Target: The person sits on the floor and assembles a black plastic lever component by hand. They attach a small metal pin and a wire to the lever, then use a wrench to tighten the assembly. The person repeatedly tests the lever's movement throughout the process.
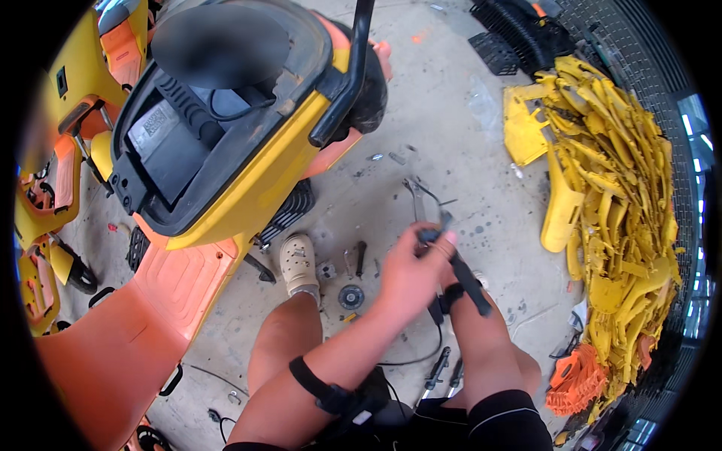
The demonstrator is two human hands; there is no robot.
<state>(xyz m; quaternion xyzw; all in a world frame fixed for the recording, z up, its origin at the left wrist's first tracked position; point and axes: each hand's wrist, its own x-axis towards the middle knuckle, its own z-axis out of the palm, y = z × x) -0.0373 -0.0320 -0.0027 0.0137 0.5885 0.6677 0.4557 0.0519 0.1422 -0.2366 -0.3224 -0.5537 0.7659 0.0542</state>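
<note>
My left hand is closed around a dark bar-shaped object with a black grip, slanting down to the right. Its exact kind cannot be made out. My right forearm comes up beside it, a black band at the wrist; the right hand is mostly hidden behind the left hand and the dark object. Just beyond the hands is a slim metal tool with a thin dark curved piece next to it. A black cord runs below the hands toward my lap.
A yellow and orange scooter body stands at the left, its seat compartment uncovered. Yellow plastic panels are heaped at the right, with orange parts below. A round disc and a short black tool lie by my shoe.
</note>
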